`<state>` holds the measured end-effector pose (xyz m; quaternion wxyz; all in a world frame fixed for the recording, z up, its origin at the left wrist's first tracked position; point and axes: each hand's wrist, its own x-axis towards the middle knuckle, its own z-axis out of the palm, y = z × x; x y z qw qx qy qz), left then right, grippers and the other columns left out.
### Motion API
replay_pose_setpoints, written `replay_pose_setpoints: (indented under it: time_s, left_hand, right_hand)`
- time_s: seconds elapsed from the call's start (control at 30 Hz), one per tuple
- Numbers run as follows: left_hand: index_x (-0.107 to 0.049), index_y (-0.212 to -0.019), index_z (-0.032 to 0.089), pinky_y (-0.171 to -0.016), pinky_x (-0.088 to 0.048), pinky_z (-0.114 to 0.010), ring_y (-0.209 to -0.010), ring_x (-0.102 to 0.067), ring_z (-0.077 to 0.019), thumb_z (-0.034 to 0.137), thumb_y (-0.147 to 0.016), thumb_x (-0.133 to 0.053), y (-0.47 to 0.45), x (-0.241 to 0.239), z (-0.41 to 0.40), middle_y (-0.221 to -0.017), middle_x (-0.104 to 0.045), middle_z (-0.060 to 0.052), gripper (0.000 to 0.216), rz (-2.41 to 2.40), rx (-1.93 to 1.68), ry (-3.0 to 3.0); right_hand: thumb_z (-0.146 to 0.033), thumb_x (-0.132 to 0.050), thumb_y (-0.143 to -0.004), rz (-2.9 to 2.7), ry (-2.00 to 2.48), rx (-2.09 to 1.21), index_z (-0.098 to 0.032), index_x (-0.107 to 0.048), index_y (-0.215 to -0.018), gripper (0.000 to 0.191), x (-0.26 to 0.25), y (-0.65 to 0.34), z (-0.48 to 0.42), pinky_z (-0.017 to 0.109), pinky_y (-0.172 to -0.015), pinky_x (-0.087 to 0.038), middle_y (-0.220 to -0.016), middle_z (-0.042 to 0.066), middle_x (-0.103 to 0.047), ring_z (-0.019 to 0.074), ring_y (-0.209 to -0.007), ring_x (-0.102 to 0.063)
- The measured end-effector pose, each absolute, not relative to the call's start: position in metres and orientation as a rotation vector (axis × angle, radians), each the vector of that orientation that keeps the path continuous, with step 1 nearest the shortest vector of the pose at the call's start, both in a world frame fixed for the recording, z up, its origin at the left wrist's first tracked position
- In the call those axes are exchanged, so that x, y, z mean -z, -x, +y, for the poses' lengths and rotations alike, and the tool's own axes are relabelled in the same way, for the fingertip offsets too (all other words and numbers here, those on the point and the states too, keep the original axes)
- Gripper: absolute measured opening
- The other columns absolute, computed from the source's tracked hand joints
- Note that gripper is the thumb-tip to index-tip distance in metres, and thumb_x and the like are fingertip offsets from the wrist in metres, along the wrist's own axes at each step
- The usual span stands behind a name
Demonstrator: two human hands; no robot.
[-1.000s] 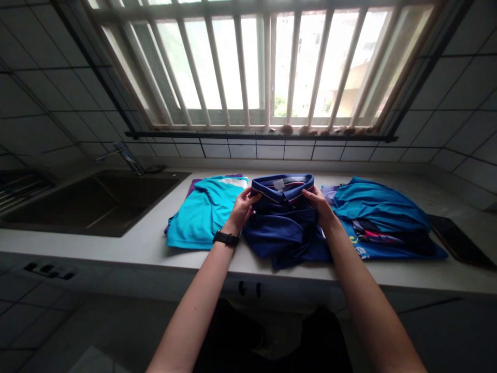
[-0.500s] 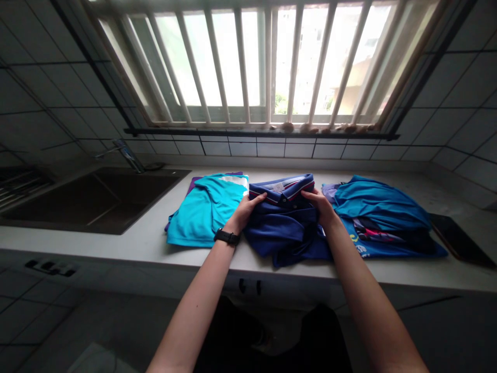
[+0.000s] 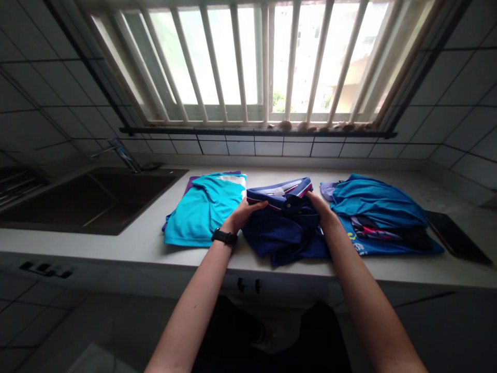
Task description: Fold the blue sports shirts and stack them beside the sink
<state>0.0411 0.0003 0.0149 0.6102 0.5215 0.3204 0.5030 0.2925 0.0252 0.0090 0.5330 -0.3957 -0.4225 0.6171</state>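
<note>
A navy polo shirt (image 3: 285, 233) lies bunched on the white counter, its striped collar raised between my hands. My left hand (image 3: 245, 213) grips the left side of the collar, thumb on top, with a black watch on the wrist. At the collar's right side, my right hand (image 3: 320, 205) is closed on the fabric; its fingers are partly hidden behind the cloth. Left of the polo sits a folded turquoise shirt (image 3: 202, 212) on top of purple cloth. Several blue garments (image 3: 382, 204) are piled to the right.
The white counter (image 3: 140, 248) runs below a barred window (image 3: 248, 67). A dark sink (image 3: 77, 202) with a faucet (image 3: 124, 155) is at the left. A dark flat phone-like object (image 3: 460, 235) lies at the far right. Small stones (image 3: 285, 126) line the sill.
The collar has tilted and its left side has dropped slightly. My right thumb has shifted off the front of the collar toward its right edge. The view has moved slightly.
</note>
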Motion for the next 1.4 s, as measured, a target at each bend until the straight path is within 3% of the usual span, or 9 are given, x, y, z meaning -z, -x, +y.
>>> replay_pose_setpoints:
  time_s: [0.27,0.47,0.6,0.77,0.87,0.97,1.1,1.27,1.4]
  left_hand:
    - [-0.080,-0.112,0.017,-0.103,-0.054,-0.042,-0.115,-0.071,-0.0334,0.041,-0.065,-0.093,-0.041,-0.016,0.003,-0.117,-0.079,-0.011,0.054,0.735,-1.159,-1.261]
    - [-0.080,-0.097,0.016,-0.090,-0.057,-0.038,-0.099,-0.073,-0.0306,0.050,-0.067,-0.087,-0.043,-0.007,0.015,-0.103,-0.081,-0.009,0.046,0.939,-0.953,-1.695]
    - [-0.078,-0.102,0.015,-0.087,-0.056,-0.035,-0.097,-0.071,-0.0279,0.048,-0.072,-0.081,-0.049,0.001,0.019,-0.105,-0.080,-0.008,0.044,1.029,-0.977,-1.926]
    - [-0.066,-0.072,0.017,-0.068,-0.045,-0.027,-0.073,-0.060,-0.0181,0.040,-0.081,-0.072,-0.044,-0.006,0.019,-0.073,-0.069,-0.002,0.026,1.326,-1.138,-1.960]
    - [-0.052,-0.065,0.019,-0.060,-0.036,-0.025,-0.063,-0.045,-0.0125,0.039,-0.084,-0.069,-0.029,-0.032,0.019,-0.061,-0.051,0.005,0.032,1.399,-1.359,-1.903]
    - [-0.041,-0.065,0.021,-0.056,-0.030,-0.024,-0.060,-0.034,-0.0106,0.037,-0.087,-0.068,-0.006,-0.081,0.012,-0.060,-0.037,0.007,0.038,1.338,-1.733,-1.808]
    - [-0.037,-0.067,0.022,-0.059,-0.033,-0.023,-0.062,-0.033,-0.0102,0.033,-0.087,-0.074,0.023,-0.158,-0.003,-0.063,-0.031,0.007,0.044,1.276,-2.092,-1.825]
    - [-0.047,-0.071,0.018,-0.070,-0.042,-0.025,-0.068,-0.045,-0.0106,0.020,-0.086,-0.069,0.039,-0.189,-0.008,-0.066,-0.041,0.005,0.026,1.504,-1.836,-1.907]
    - [-0.058,-0.077,0.019,-0.083,-0.051,-0.036,-0.087,-0.066,-0.0252,0.011,-0.074,-0.066,0.043,-0.150,-0.002,-0.075,-0.061,-0.003,0.011,2.068,-1.199,-1.936]
  right_hand:
    - [-0.034,-0.078,-0.072,-0.918,0.851,-1.514,-0.025,-0.073,-0.095,0.025,-0.014,-0.294,0.013,0.048,-0.084,-0.066,-0.084,0.004,-0.080,0.0344,-0.098,-0.078]
    - [-0.057,-0.076,-0.078,-0.871,0.691,-1.344,-0.028,-0.073,-0.099,0.036,-0.029,-0.283,-0.001,0.043,-0.100,-0.061,-0.094,0.001,-0.081,0.0303,-0.115,-0.073]
    - [-0.055,-0.075,-0.082,-0.857,0.618,-1.291,-0.028,-0.072,-0.097,0.031,-0.048,-0.281,-0.002,0.042,-0.105,-0.059,-0.093,-0.001,-0.081,0.0270,-0.120,-0.071]
    - [-0.038,-0.067,-0.093,-0.979,0.522,-1.186,-0.029,-0.072,-0.082,0.015,-0.132,-0.290,-0.010,0.040,-0.100,-0.063,-0.086,-0.004,-0.080,0.0232,-0.115,-0.074]
    - [-0.017,-0.048,-0.101,-1.129,0.425,-0.979,-0.027,-0.070,-0.072,0.038,-0.203,-0.312,-0.011,0.027,-0.096,-0.061,-0.075,-0.009,-0.077,0.0132,-0.109,-0.076]
    - [-0.016,-0.028,-0.103,-1.275,0.350,-0.804,-0.022,-0.068,-0.068,0.054,-0.263,-0.346,-0.005,0.017,-0.091,-0.052,-0.070,-0.010,-0.076,0.0063,-0.108,-0.074]
    - [-0.019,-0.049,-0.100,-1.388,0.301,-0.472,-0.025,-0.070,-0.068,0.039,-0.303,-0.378,0.008,0.011,-0.085,-0.054,-0.069,-0.009,-0.076,0.0103,-0.109,-0.075]
    - [-0.014,-0.045,-0.095,-1.319,0.502,-0.460,-0.023,-0.073,-0.069,0.039,-0.283,-0.359,0.019,0.012,-0.084,-0.052,-0.068,-0.013,-0.076,0.0097,-0.104,-0.076]
    - [-0.019,-0.055,-0.099,-1.068,0.661,-0.771,-0.021,-0.068,-0.073,0.030,-0.220,-0.318,0.025,0.027,-0.085,-0.064,-0.070,-0.005,-0.076,0.0143,-0.094,-0.080]
